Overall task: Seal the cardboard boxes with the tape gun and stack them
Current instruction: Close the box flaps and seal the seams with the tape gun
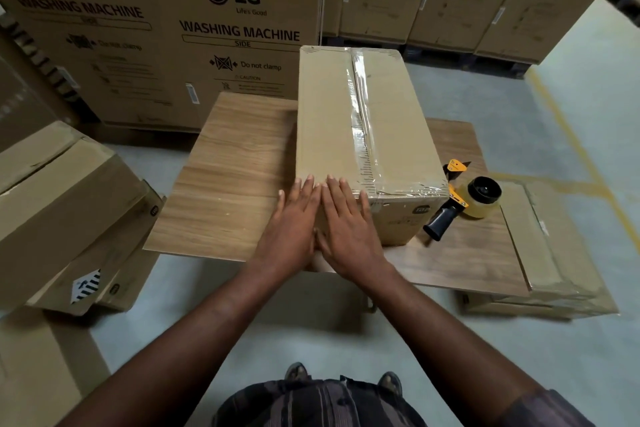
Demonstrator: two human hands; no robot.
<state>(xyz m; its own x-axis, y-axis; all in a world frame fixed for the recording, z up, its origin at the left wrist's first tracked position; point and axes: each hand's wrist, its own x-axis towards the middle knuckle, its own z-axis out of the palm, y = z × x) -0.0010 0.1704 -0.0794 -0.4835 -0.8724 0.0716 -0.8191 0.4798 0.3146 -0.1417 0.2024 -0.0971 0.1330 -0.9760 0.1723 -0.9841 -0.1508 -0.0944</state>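
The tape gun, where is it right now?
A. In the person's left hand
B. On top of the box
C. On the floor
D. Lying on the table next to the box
D. The tape gun lies on the wooden table just beside the taped box, while the left hand and the right hand rest flat on the box's near end and hold nothing.

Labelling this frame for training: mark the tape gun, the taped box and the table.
tape gun (460, 200): head view, yellow frame beside the roll.
taped box (329, 114): head view, top face left of the tape strip.
table (235, 163): head view, bare wood left of the box.
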